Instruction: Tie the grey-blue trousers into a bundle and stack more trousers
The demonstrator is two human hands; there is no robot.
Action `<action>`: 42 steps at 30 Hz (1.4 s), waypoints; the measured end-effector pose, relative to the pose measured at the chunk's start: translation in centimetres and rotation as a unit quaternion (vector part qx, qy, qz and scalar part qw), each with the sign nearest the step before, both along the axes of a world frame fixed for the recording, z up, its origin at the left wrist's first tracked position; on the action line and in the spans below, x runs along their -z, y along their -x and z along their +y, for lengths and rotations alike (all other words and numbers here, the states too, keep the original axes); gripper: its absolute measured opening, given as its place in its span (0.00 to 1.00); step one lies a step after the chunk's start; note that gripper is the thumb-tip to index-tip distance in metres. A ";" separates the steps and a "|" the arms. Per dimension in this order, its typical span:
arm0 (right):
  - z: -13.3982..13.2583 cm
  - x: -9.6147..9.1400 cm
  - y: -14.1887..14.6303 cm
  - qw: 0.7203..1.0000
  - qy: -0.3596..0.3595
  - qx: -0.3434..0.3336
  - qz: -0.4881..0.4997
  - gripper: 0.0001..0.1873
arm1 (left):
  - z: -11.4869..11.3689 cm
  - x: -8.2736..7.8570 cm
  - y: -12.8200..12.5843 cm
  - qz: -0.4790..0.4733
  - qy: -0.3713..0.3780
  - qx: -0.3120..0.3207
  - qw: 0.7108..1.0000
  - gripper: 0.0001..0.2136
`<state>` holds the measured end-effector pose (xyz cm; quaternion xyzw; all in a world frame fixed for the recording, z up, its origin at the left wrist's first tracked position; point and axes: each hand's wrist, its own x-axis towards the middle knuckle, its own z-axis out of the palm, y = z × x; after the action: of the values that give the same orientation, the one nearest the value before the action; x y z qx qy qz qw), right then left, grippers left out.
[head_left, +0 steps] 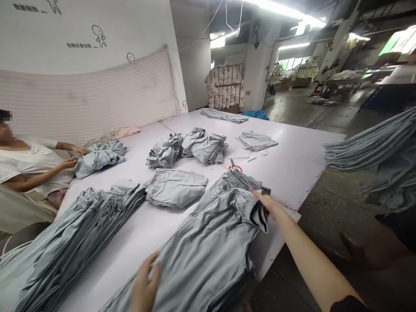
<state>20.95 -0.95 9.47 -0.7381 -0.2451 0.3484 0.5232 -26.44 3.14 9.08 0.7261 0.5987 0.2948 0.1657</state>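
A pair of light grey trousers (211, 242) lies stretched out on top of a stack at the near edge of the white table (292, 164). My left hand (146, 281) rests flat on the trouser leg, fingers apart. My right hand (264, 201) reaches to the waistband end, its fingers closed on the fabric's edge.
A tall stack of grey garments (71, 242) lies at the left, a folded piece (175, 186) in the middle, bundles (188, 147) further back, red-handled scissors (234, 165) by the waistband. A seated person (29, 169) at the far left handles a grey bundle (99, 157). Grey garments (373, 151) hang at right.
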 end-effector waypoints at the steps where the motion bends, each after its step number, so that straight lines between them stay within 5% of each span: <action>1: 0.6 -0.1 0.4 0.999 0.023 0.013 -0.028 0.35 | 1.2 0.6 -2.2 0.014 0.027 0.047 0.998 0.13; 3: 1.1 0.3 1.5 0.995 0.063 0.041 -0.059 0.37 | 3.5 1.7 -6.6 0.075 0.098 0.132 0.983 0.16; 6: 0.4 1.2 3.4 0.984 0.075 0.052 -0.150 0.31 | 6.0 2.7 -11.8 0.147 0.144 0.164 0.965 0.23; 9: -0.6 0.2 3.9 0.971 -0.022 -0.049 -0.234 0.21 | 7.5 3.0 -14.2 0.189 0.158 0.146 0.958 0.27; 13: 1.5 -4.9 0.9 0.929 -0.113 -0.205 -0.287 0.17 | 8.4 3.0 -14.5 0.243 0.182 0.112 0.946 0.29; 17: 7.5 -8.1 -3.9 0.903 -0.025 -0.236 -0.357 0.21 | 8.8 3.0 -14.3 0.288 0.201 0.066 0.934 0.24; 22: 12.6 -7.3 -6.6 0.895 0.074 -0.240 -0.369 0.27 | 9.3 3.2 -13.7 0.292 0.237 0.047 0.925 0.18; 28: 11.0 -7.7 -4.2 0.858 0.158 -0.281 -0.399 0.44 | 10.5 3.4 -13.4 0.243 0.292 0.081 0.922 0.19; 30: 9.6 -7.7 -2.8 0.826 0.202 -0.263 -0.455 0.40 | 10.6 3.2 -13.6 0.235 0.291 0.075 0.924 0.13; 33: 8.4 -7.4 -1.2 0.791 0.220 -0.204 -0.533 0.19 | 10.5 2.7 -13.6 0.208 0.274 0.058 0.937 0.07; 38: 10.3 -7.3 -0.7 0.776 0.135 -0.207 -0.581 0.21 | 9.3 2.4 -13.0 0.173 0.236 -0.019 0.956 0.13; 42: 14.7 -7.2 -1.4 0.741 0.143 -0.274 -0.596 0.23 | 6.8 3.6 -14.0 0.189 0.067 -0.047 0.978 0.17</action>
<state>22.39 13.80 16.68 -0.7626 -0.6456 -0.0027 0.0407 -12.45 9.90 5.52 0.7272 0.6710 0.1185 0.0836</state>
